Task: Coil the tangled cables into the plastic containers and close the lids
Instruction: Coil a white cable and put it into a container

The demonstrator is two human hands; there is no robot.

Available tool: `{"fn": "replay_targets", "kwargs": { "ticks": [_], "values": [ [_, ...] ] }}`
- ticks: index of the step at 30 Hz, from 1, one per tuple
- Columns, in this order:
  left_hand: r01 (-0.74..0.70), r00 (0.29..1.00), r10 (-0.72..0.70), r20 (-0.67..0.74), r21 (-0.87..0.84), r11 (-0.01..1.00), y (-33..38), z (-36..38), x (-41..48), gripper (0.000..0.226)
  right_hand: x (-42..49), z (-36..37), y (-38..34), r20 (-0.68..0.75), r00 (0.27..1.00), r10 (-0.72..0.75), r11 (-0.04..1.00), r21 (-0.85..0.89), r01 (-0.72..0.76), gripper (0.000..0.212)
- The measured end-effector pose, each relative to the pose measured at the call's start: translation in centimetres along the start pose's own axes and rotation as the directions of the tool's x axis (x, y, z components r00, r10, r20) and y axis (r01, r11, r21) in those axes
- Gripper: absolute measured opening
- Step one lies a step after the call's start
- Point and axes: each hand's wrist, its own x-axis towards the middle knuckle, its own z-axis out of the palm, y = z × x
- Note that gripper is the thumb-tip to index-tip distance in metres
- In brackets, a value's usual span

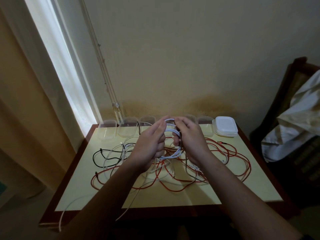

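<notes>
Yellow table [256, 187] against a cream wall [190, 58]. Your right hand [190, 139] grips a coil of white cable [170, 131] above it; your left hand [149, 146] pinches its top loop. Beneath lie tangled cables [233, 163]. Clear containers [107, 131] line the far edge, with the lids [226, 127] stacked at the right.

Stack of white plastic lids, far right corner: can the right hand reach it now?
Probably yes: nothing stands between the right hand and the stack of white plastic lids, though it grips the coiled white cable.
</notes>
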Motion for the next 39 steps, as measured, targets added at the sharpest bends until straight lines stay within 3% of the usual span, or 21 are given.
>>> {"fn": "replay_targets", "kwargs": {
  "ticks": [3, 8, 12, 17, 24, 26, 30, 35, 37, 39],
  "values": [
    [-0.015, 0.999, 0.014, -0.037, -0.012, 1.000, -0.1, -0.3, 0.1, 0.033, -0.2, -0.5, -0.3, 0.034, 0.999, 0.009, 1.000, -0.026, -0.008, 0.026],
    [0.068, 0.994, -0.085, -0.064, -0.234, 0.970, 0.8, -0.8, 0.5, 0.039, -0.4, -1.3, -0.6, 0.093, 0.995, -0.032, 0.993, -0.112, 0.042, 0.026],
    [0.054, 0.989, -0.107, -0.106, -0.416, 0.908, 1.7, -2.2, 1.0, 0.044, -0.4, -2.4, 0.2, 0.129, 0.990, -0.065, 0.961, -0.260, 0.097, 0.041],
    [-0.021, 0.988, -0.072, -0.136, -0.579, 0.815, 4.5, -5.2, 1.4, 0.032, -0.4, -5.1, 2.0, 0.119, 0.991, -0.068, 0.902, -0.417, 0.112, 0.056],
    [-0.081, 0.970, -0.104, -0.220, -0.697, 0.712, 5.8, -8.4, 1.8, 0.028, -0.2, -9.2, 4.7, 0.085, 0.995, -0.047, 0.867, -0.491, 0.083, 0.030],
    [-0.130, 0.954, -0.091, -0.285, -0.669, 0.732, 5.3, -8.1, 1.9, 0.028, -0.5, -9.1, 4.7, 0.102, 0.991, -0.085, 0.831, -0.542, 0.127, 0.023],
    [-0.200, 0.927, -0.001, -0.374, -0.499, 0.843, 4.0, -6.6, 2.4, 0.038, -0.6, -7.7, 3.7, 0.205, 0.969, -0.140, 0.633, -0.734, 0.247, 0.023],
    [-0.237, 0.917, 0.200, -0.346, -0.069, 0.969, 3.0, -4.1, 2.6, 0.041, -1.1, -5.1, 1.6, 0.376, 0.926, -0.041, 0.416, -0.836, 0.358, 0.027],
    [-0.198, 0.928, 0.228, -0.295, 0.126, 0.972, 2.6, -3.3, 2.2, 0.042, -1.5, -4.0, 0.8, 0.466, 0.885, 0.000, 0.421, -0.803, 0.422, 0.030],
    [-0.143, 0.954, 0.206, -0.216, 0.276, 0.951, 2.3, -2.6, 1.7, 0.042, -2.0, -3.0, -0.4, 0.540, 0.841, -0.041, 0.518, -0.708, 0.480, 0.032]
  ]
}}
